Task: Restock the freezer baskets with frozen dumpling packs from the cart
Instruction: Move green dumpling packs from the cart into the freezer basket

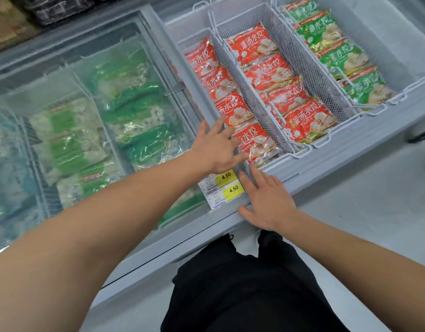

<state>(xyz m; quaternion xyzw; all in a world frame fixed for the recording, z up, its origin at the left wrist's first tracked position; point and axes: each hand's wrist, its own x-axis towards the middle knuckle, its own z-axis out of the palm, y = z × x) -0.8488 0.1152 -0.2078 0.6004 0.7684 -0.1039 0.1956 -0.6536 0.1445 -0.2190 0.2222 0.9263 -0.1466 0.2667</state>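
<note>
Chest freezer, head view. Far left: closed sliding glass lid [91,97], frosted, with green-and-white bagged goods [135,109] visible beneath it. At the lid's near right corner, two yellow price tags [228,182] reading 4.50, stacked one above the other on the freezer's front rim [326,164]. Left hand [216,149] reaches over the lid's right edge, fingers straight and spread, holding nothing; fingertips lie at the near end of the left basket, on or just over the nearest red dumpling pack [257,143], contact not resolvable. Right hand [266,200] lies flat on the front rim just right of the price tags, fingers extended and slightly fanned, nothing gripped. Open section, three white wire mesh baskets side by side: left basket [194,41] holds a row of overlapping red dumpling packs; middle basket [290,56] holds a second row of red packs [305,121], filled to its near end; right basket [374,56] holds green dumpling packs [338,56] in a similar overlapping row. Bottom centre: person's dark trousers [242,283] against grey floor [374,224]. Cart not in frame.
</note>
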